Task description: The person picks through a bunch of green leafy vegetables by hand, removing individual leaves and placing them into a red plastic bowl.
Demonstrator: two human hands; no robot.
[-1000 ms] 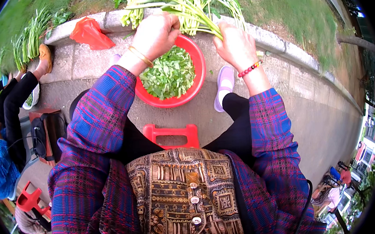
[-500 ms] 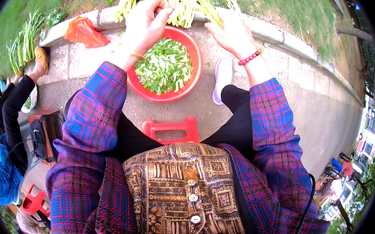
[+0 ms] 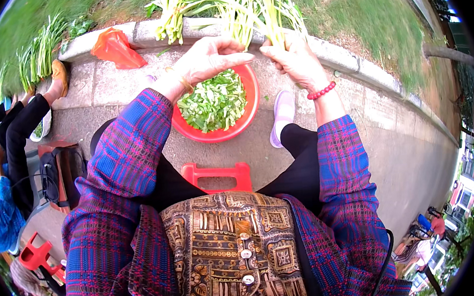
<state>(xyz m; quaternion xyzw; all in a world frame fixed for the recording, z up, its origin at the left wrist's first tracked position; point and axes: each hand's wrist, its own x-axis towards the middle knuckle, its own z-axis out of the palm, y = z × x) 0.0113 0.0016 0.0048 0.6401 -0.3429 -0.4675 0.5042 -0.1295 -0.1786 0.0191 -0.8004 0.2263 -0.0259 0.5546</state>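
My right hand (image 3: pixel 297 62) is closed around a bunch of pale green leafy vegetable stalks (image 3: pixel 271 20), which rise from it toward the kerb. My left hand (image 3: pixel 213 58) is just left of it, above the far rim of a red plastic basin (image 3: pixel 253 102). Its thumb and fingers point right, slightly apart, and I see nothing between them. Chopped green leaves and stem pieces (image 3: pixel 214 102) lie in the basin. More cut stalks (image 3: pixel 171 19) lie in a heap on the kerb, just beyond my hands.
An orange-red plastic bag (image 3: pixel 117 49) lies at the stone kerb (image 3: pixel 147 32). The front of a red stool (image 3: pixel 217 177) shows between my legs. At the left sits another person in blue (image 3: pixel 0 211), near a dark bag (image 3: pixel 58 176) and more green stalks (image 3: pixel 43 49).
My left hand has come down and right, toward the right hand, and its fingers have opened from a pinch. My right hand has come slightly lower, still gripping the stalks.
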